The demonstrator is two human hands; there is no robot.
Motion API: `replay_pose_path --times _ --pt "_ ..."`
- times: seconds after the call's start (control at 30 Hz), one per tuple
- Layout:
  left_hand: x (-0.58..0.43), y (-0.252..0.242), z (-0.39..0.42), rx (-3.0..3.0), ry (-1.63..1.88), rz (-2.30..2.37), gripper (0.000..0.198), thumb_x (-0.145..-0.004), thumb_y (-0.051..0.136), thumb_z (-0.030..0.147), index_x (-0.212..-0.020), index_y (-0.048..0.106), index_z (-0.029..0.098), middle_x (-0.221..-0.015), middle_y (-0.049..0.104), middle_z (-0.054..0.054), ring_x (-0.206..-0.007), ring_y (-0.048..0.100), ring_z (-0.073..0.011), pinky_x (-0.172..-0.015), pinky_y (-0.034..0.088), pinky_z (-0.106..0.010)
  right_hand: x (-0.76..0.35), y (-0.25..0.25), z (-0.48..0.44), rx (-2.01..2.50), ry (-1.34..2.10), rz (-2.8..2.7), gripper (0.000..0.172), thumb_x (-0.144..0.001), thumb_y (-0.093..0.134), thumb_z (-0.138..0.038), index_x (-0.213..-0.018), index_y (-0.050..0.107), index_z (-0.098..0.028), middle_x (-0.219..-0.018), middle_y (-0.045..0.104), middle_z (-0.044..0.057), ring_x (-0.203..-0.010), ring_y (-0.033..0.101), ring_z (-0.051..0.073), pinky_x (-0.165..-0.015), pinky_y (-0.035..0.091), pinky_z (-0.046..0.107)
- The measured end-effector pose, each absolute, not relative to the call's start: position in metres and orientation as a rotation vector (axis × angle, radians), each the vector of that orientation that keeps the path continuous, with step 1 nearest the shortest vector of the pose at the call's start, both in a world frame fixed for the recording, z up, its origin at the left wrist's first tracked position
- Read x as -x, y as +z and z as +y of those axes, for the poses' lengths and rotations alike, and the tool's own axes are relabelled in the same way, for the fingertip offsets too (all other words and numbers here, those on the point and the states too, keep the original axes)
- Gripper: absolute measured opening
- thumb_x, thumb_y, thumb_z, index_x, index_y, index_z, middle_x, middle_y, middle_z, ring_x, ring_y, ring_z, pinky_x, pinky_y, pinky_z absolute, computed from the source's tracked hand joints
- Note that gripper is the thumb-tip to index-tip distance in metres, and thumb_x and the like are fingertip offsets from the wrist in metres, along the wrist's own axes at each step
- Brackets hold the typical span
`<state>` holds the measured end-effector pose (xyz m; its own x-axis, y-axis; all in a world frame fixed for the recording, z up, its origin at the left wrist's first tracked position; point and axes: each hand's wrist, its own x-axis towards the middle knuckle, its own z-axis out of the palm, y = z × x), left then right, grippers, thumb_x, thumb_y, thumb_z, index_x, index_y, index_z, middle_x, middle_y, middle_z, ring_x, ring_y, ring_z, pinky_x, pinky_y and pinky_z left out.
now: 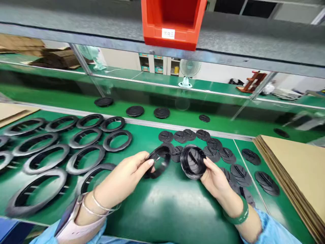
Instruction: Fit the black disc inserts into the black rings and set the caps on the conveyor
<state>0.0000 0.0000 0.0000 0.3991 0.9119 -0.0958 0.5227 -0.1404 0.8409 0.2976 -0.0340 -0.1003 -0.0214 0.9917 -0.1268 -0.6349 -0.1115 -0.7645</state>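
Note:
Pinched between the thumb and fingers of my left hand [137, 167] is a black plastic ring [166, 162], tilted on edge above the green table. My right hand [215, 178] grips a round black plastic housing [188, 173] by its right side. Its open face is turned toward me, and a slatted disc [195, 159] with a raised bar sits inside it. The two parts are apart, with a small gap between them. Behind and right of my right hand lie several loose slatted black discs [227, 156], some overlapping.
Rows of wide black rings [85, 159] cover the table's left side. Stacked cardboard sheets [299, 166] edge the right. A clear panel [152, 89] stands along the back. Overhead runs a grey shelf [88, 23] with a red bin [172, 37]. Beyond are fans [190, 69].

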Motion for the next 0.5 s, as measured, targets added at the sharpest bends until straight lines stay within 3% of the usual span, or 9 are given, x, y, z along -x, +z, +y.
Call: replay_pose_path --times 0.2,0.3,0.37,0.5 --pt "-0.054 -0.066 -0.002 -0.915 0.43 0.802 0.045 -0.086 0.059 0.063 -0.088 0.05 0.02 -0.073 0.07 -0.004 -0.075 0.074 -0.0286 -0.064 0.056 -0.036 -0.31 -0.074 -0.005 0.993 1.192 -0.875 0.033 -0.09 0.069 -0.042 -0.117 0.066 -0.024 -0.122 0.07 0.006 -0.107 0.067 0.023 -0.086 0.059 0.037" --pt "-0.062 -0.083 -0.008 -0.885 0.366 0.766 0.047 -0.087 0.058 0.064 -0.091 0.049 0.019 -0.078 0.072 -0.008 -0.076 0.074 -0.0272 -0.066 0.056 -0.036 -0.32 -0.061 0.054 1.21 0.701 -1.372 0.039 -0.094 0.059 -0.046 -0.124 0.062 -0.023 -0.124 0.068 0.007 -0.111 0.066 0.024 -0.094 0.056 0.04" --pt "-0.061 -0.091 -0.008 -0.929 0.342 0.732 0.045 -0.088 0.06 0.062 -0.095 0.049 0.019 -0.085 0.073 -0.008 -0.081 0.074 -0.0265 -0.068 0.055 -0.034 -0.325 -0.056 0.102 1.273 0.519 -1.484 0.04 -0.091 0.063 -0.04 -0.127 0.062 -0.022 -0.128 0.066 0.007 -0.119 0.061 0.024 -0.107 0.048 0.042" --pt "-0.054 -0.113 0.0 -0.924 0.381 0.571 0.058 -0.07 0.088 0.041 -0.109 0.05 0.021 -0.094 0.07 -0.003 -0.09 0.075 -0.0254 -0.078 0.054 -0.034 -0.327 -0.06 0.183 1.404 0.365 -1.732 0.034 -0.084 0.072 -0.022 -0.118 0.071 -0.025 -0.131 0.066 0.003 -0.133 0.052 0.026 -0.119 0.033 0.041"
